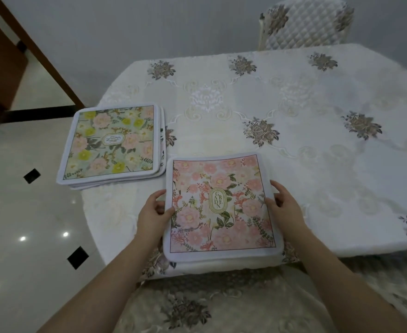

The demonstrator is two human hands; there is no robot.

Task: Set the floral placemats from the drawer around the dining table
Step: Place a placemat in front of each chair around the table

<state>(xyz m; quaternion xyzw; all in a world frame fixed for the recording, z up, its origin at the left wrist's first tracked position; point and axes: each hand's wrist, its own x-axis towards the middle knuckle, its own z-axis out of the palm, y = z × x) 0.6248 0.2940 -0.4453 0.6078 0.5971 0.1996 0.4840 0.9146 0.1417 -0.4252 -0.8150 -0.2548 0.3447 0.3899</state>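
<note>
Both hands, left [152, 207] and right [282, 201], gripped a pink mat [219, 207] by its side edges on the counter [317, 116]; a stack [116, 145] lay beside it.

Soft, even indoor light, a little dim and cool — no hard shadows anywhere. The glossy floor [29, 212] throws back small white glints from lights overhead. The white cloth on the desk [317, 116] looks slightly washed out towards the right. Wide-angle bending shows at the edges — the door frame [41, 49] leans, and the corners go soft. Fine detail is smeared throughout.
</note>
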